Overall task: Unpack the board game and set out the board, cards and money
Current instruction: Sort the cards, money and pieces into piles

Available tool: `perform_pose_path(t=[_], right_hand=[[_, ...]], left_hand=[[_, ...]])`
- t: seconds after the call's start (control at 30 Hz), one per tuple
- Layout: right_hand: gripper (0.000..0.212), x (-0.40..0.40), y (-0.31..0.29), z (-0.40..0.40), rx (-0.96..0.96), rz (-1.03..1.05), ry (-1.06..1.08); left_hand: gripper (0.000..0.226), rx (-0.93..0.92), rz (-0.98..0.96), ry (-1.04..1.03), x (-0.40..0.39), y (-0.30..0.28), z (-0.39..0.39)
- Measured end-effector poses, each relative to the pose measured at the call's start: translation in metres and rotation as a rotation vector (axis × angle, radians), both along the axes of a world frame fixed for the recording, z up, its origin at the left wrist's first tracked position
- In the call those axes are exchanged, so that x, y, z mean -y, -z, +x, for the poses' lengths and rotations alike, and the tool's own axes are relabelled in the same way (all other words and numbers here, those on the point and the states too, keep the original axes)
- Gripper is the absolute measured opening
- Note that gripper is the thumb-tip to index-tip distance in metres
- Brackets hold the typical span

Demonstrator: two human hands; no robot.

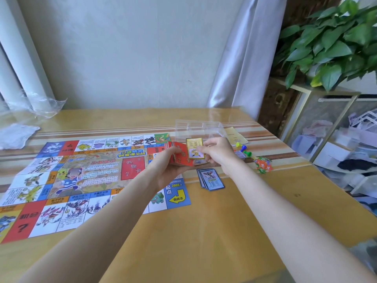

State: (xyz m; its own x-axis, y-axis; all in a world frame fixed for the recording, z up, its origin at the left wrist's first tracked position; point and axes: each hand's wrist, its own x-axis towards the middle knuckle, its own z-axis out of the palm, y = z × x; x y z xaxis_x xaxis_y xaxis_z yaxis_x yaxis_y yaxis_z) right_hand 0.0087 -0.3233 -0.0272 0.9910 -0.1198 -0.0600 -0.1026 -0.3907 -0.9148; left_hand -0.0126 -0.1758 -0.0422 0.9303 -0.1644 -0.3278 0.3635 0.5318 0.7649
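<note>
Wooden table with a glossy top has lots of bare room near me and to the right. Flat paper board lies spread on its left half, near edge just short of the table front. My left hand grips a fanned red card stack; my right hand pinches a yellow card above it. Blue cards sit beside the board's right edge, clear plastic tray behind.

Pale wall, grey curtain — leafy plant over a shelf, daylit.
</note>
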Motion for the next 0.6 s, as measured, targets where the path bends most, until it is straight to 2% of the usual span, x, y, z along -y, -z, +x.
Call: perform_pose_path(t=[0.07,0.13,0.27,0.33,0.37,0.4,0.43,0.53,0.6], right_hand=[[0.028,0.004,0.004,0.011,0.011,0.073,0.074],[0.027,0.006,0.008,0.022,0.007,0.035,0.11],[0.007,-0.003,0.021,0.03,0.009,-0.478,0.032],[0.012,-0.008,0.027,0.029,0.046,-0.701,0.033],[0.009,-0.01,0.028,0.028,0.092,-0.765,0.038],[0.017,-0.011,0.026,0.027,0.135,-0.792,0.044],[0.021,-0.011,0.024,0.028,0.18,-0.746,0.034],[0.035,-0.02,0.01,0.022,0.139,-0.318,-0.126],[0.04,-0.023,0.008,0.018,0.065,-0.219,-0.202]], left_hand=[[0.014,0.013,0.004,-0.005,-0.008,0.0,0.004],[0.015,0.023,0.052,-0.013,-0.016,0.002,0.008],[0.009,0.03,0.075,-0.015,-0.022,0.01,0.013],[0.008,0.034,0.112,-0.022,-0.023,0.014,0.015],[0.009,0.033,0.146,-0.032,-0.022,0.016,0.017],[0.009,0.032,0.173,-0.049,-0.021,0.017,0.017],[0.008,0.029,0.182,-0.069,-0.02,0.018,0.018],[0.008,0.029,0.134,-0.093,-0.015,0.015,0.017],[0.011,0.047,0.084,-0.059,-0.013,0.012,0.015]])
